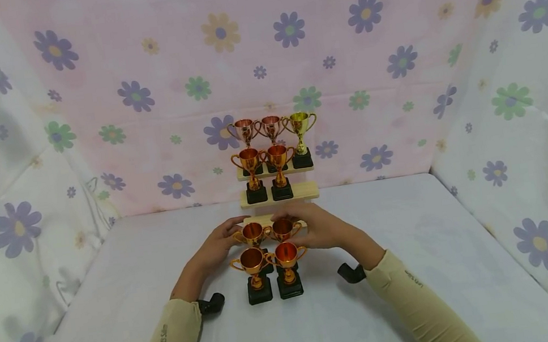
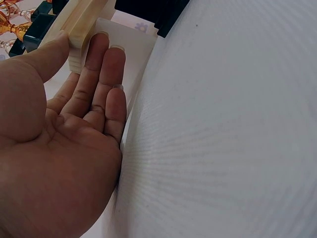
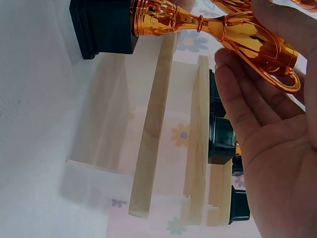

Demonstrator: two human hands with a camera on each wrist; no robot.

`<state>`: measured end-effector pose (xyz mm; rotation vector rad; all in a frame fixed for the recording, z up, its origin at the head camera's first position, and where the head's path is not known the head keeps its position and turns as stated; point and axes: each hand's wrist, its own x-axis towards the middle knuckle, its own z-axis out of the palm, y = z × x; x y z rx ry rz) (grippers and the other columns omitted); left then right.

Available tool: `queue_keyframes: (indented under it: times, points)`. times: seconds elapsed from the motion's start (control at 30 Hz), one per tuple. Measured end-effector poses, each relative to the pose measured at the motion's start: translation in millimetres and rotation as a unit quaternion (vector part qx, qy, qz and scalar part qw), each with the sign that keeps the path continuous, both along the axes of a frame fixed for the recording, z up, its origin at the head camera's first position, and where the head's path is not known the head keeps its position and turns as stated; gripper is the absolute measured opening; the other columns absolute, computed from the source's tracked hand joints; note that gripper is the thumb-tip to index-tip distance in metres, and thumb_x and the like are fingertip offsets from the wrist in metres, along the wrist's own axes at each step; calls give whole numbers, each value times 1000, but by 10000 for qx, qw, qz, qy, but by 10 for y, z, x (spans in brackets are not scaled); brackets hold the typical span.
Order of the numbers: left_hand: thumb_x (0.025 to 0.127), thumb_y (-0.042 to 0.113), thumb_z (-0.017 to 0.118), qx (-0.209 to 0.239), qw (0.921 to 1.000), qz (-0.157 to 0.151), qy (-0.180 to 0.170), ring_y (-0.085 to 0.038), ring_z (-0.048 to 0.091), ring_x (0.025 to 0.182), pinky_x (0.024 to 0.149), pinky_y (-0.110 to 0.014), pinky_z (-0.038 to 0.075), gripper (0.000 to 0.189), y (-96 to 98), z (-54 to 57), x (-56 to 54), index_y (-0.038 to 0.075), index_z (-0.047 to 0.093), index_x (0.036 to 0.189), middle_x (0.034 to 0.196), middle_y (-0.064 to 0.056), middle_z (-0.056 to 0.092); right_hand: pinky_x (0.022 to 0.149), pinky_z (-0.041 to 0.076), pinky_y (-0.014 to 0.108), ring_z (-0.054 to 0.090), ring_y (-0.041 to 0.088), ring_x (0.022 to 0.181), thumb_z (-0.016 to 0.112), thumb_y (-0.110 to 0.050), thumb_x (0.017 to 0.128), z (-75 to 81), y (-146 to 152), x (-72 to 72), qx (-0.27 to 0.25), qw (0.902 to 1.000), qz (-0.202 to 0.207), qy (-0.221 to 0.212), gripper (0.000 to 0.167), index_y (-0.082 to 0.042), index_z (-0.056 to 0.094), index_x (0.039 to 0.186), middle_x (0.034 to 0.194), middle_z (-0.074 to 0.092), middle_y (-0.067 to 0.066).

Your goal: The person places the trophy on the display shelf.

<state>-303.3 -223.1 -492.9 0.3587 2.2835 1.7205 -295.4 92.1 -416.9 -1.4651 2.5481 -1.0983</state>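
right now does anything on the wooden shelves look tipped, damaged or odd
Nothing looks tipped or visibly damaged. The one mild oddity is the shiny yellow-gold trophy cup at the right end of the top pale wooden shelf: the two shiny copper-pink trophy cups beside it share a colour, so it stands out.

5 trophies (image 1: 278, 162) stand on the rack (image 1: 305, 191); 4 front trophies (image 1: 286, 255) stand before it.

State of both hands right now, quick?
Left hand: closed, pinching the end of the lowest shelf.
Right hand: closed, holding a trophy by its cup.
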Motion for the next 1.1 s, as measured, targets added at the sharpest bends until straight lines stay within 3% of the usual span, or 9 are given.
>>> queue_keyframes:
  times: [0.57, 0.8, 1.0, 1.1]
  points:
    - [111, 22, 56, -238, 9997, 89, 22, -30, 58, 131, 123, -62, 26, 53, 5, 5, -5, 14, 43, 162, 133, -11, 68, 93, 58, 31, 66, 12, 110, 86, -13, 91, 67, 50, 0, -129, 9999, 39, -5, 53, -12, 65, 140, 126, 69, 0]
    - [110, 21, 57, -189, 9998, 62, 57, -31, 58, 131, 122, -61, 29, 55, 1, 1, -4, 11, 42, 162, 134, -12, 68, 93, 60, 43, 67, 12, 109, 87, -16, 90, 85, 116, -17, -419, 9989, 181, -74, 56, -14, 64, 141, 125, 69, -1]
    - [109, 19, 57, -126, 9999, 54, 22, -29, 59, 129, 121, -59, 30, 55, 7, 3, -4, 11, 42, 162, 134, -12, 68, 93, 59, 39, 66, 11, 110, 87, -22, 91, 153, 184, -11, -414, 9990, 23, 138, 56, -18, 64, 142, 127, 68, -5]
    - [109, 19, 57, -132, 9999, 78, 8, -30, 59, 129, 122, -59, 30, 56, 9, 10, 0, 12, 42, 162, 134, -13, 68, 94, 59, 44, 65, 12, 110, 87, -23, 91, 197, 218, 0, -457, 9987, -109, 214, 55, -19, 65, 141, 128, 67, -5]
